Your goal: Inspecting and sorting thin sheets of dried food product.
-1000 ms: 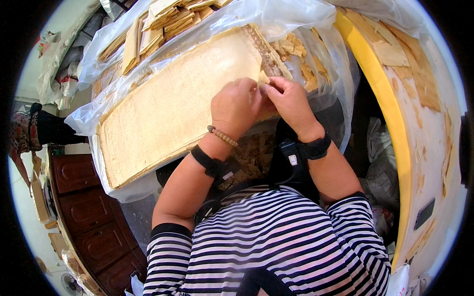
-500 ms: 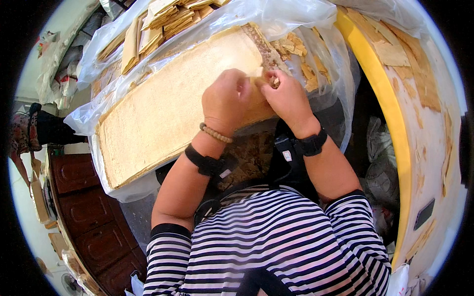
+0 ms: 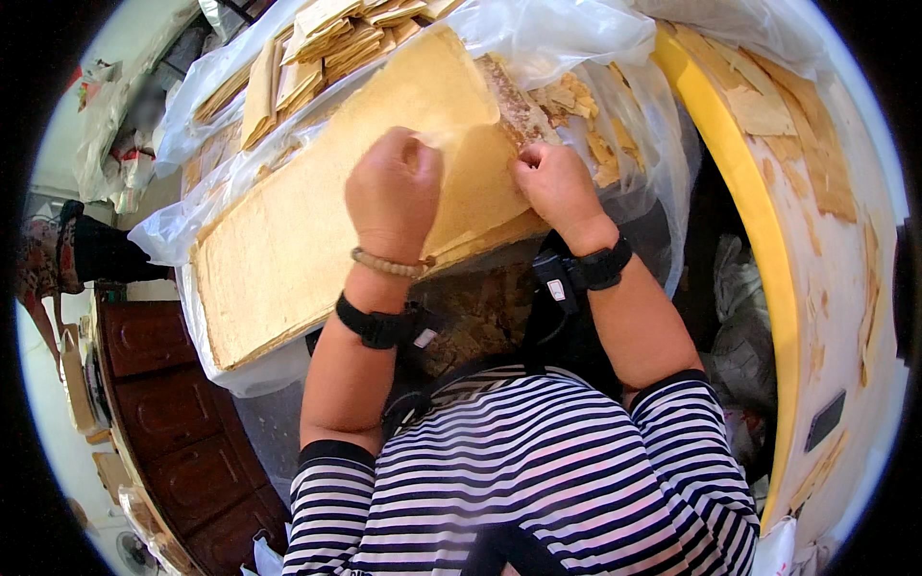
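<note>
A large tan stack of thin sheets (image 3: 288, 240) lies tilted on clear plastic wrap (image 3: 567, 38). Both hands sit at the stack's upper right corner: the left hand (image 3: 394, 192) fisted around a translucent top sheet (image 3: 461, 134), the right hand (image 3: 552, 187) pinching its edge.

Matt, papery tan sheet stack (image 3: 317, 240); glossy clear plastic wrap (image 3: 567, 38); dark polished wood cabinet (image 3: 173, 422); striped cloth shirt (image 3: 538, 480).
</note>
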Demonstrator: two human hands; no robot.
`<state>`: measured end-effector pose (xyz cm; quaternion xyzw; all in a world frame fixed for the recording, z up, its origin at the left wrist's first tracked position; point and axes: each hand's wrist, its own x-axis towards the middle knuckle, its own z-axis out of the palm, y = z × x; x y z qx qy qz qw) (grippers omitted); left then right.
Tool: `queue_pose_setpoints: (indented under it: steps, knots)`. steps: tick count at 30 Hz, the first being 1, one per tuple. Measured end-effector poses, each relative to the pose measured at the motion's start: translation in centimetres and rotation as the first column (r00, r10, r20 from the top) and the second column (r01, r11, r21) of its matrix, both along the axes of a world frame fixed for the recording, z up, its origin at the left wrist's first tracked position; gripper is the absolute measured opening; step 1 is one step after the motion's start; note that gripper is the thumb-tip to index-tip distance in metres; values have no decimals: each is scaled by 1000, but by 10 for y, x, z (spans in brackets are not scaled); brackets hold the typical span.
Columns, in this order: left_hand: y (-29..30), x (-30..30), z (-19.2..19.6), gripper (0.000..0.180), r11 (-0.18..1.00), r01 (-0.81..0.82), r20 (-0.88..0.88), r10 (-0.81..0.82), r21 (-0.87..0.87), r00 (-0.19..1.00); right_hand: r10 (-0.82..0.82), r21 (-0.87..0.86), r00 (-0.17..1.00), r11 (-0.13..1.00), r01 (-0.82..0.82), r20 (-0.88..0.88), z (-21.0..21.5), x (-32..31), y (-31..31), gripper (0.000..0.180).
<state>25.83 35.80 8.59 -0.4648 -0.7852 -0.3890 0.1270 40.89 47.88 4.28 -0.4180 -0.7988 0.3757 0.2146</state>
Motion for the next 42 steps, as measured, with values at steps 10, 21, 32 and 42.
queue_pose_setpoints:
  steps: [10, 21, 32, 42]
  knots:
    - [-6, 13, -2, 8, 980, 199, -213, -200, -27, 956, -30, 149, 987, 989, 6, 159, 10, -42, 42, 38]
    - [-60, -63, 20, 3, 885, -59, 260, -71, 461, 963, -46, 185, 963, 983, -3, 264, 12, -44, 43, 35]
    - [-53, 1, 30, 17, 942, 280, -194, -244, 187, 950, 74, 342, 997, 937, -79, 26, 42, -112, 82, 32]
    - [-99, -34, 46, 17, 820, 99, 151, -220, 564, 964, 34, 134, 999, 990, -38, 30, 6, -117, 94, 45]
